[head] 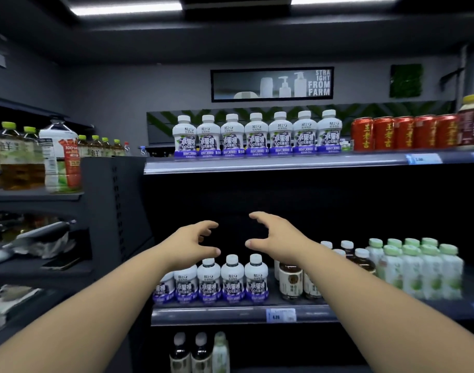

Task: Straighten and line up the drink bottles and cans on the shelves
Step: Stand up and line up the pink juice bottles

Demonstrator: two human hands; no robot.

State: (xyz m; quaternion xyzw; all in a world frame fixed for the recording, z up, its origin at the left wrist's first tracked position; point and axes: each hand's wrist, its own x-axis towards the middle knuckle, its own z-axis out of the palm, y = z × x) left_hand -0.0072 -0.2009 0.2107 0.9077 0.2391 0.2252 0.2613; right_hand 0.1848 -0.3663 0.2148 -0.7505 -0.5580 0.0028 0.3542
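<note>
Both hands hang empty above the middle shelf (230, 314), in front of the dark gap over it. The left hand (195, 242) and the right hand (276, 238) face each other, fingers and thumbs spread and gently curved, grasping nothing and touching no bottle.

On the middle shelf, below the hands, stands a row of white bottles with purple labels (233, 281). The left forearm covers the leftmost ones, so their number cannot be told. To the right on the same shelf are brown bottles (291, 284), partly hidden behind the right forearm, and beyond them a block of pale green bottles (418, 270), blurred. A price tag (281, 315) sits on the shelf's front edge; its print is hard to read.

Above the middle shelf, the top shelf (257, 164) carries seven more purple-label bottles (257, 135) in an even row, then red cans (404, 133) to the right. A larger jar (472, 119) beyond the cans is cut off by the picture's edge.

Below the middle shelf, a few dark bottles (190, 354) are cut off at the bottom. Left of it, tea bottles (12, 157) and a big jug (59, 154) appear smeared.
</note>
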